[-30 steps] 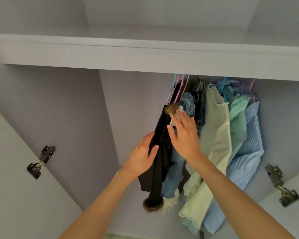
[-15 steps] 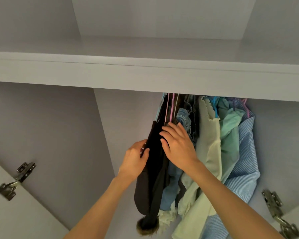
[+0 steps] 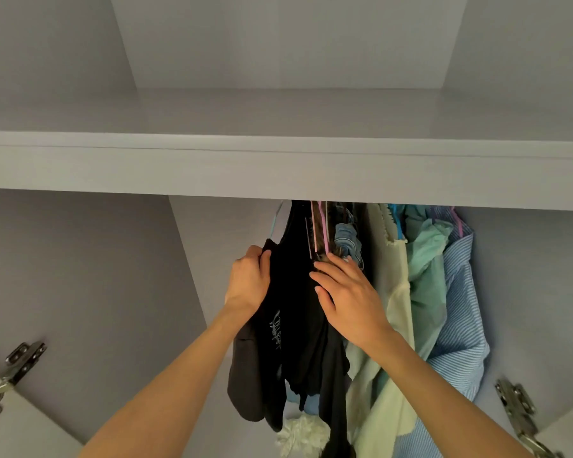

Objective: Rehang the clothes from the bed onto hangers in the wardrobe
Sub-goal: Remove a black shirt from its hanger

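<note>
Fingers of my left hand (image 3: 249, 277) were curled round the left shoulder edge of the black garment (image 3: 295, 312), pinching the cloth just under the shelf (image 3: 278, 166), while my right hand (image 3: 346, 294) lay flat against the garment's other side, its fingers straight, close together and pressing toward the pink hangers (image 3: 321, 229) just above the fingertips. A second before, my left hand had sat lower on the cloth and the brown fur trim had shown at the top beside my right fingers; by this moment the left had climbed to the shoulder and the garment hung spread wider between my two hands. I judged that the black piece was already up on its hanger and that I was only squaring it on the rail, so this item was nearly done. The rail itself was hidden behind the shelf. Right of my right hand hung the other clothes: a denim piece (image 3: 346, 238), a pale yellow garment (image 3: 392, 292), a mint green one (image 3: 424, 259) and a blue striped shirt (image 3: 460, 292), all packed close. Below my left wrist a pale printed scrawl showed on the black cloth; I could not read it. Door hinges (image 3: 20, 358) sat well off to either side.
</note>
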The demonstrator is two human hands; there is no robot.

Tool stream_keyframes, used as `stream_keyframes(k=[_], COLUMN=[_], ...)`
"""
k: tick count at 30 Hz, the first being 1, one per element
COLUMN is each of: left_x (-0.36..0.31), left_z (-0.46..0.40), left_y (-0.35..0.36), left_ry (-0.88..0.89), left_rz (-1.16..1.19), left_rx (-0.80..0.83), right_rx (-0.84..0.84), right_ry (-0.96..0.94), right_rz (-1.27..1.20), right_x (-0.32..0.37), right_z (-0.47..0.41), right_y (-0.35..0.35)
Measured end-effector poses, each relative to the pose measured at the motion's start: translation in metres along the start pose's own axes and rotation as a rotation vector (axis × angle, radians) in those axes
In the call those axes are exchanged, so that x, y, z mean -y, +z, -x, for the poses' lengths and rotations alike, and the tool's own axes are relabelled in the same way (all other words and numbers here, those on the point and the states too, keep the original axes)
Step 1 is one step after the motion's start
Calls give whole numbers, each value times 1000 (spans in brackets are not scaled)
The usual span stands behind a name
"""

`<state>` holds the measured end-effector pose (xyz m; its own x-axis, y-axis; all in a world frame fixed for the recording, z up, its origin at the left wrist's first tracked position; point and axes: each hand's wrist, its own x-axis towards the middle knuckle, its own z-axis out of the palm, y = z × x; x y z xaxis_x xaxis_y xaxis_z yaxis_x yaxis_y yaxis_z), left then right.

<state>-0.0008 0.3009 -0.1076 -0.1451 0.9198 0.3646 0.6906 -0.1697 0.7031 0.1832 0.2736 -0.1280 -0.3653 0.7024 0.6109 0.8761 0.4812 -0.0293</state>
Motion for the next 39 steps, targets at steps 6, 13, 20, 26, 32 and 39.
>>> stream_keyframes(k=[6, 13, 20, 26, 32, 39], left_x=[10, 12, 29, 40, 56, 85], left_z=[2, 18, 80, 126, 151, 155], left_y=[-27, -49, -56, -77, -102, -142], left_ry=[10, 47, 9, -13, -3, 31], left_rz=[8, -12, 6, -16, -109, -165], left_rx=[-89, -137, -119, -102, -17, 8], right_rx=[-59, -32, 94, 463, 391, 659], right_ry=[-36, -49, 39, 434, 922, 849], right_rz=[-14, 35, -99, -953, -1403, -1215], right_x=[1, 8, 56, 130, 180, 201], right_z=[-3, -10, -40, -69, -87, -86], right_y=[7, 9, -11, -18, -14, -16])
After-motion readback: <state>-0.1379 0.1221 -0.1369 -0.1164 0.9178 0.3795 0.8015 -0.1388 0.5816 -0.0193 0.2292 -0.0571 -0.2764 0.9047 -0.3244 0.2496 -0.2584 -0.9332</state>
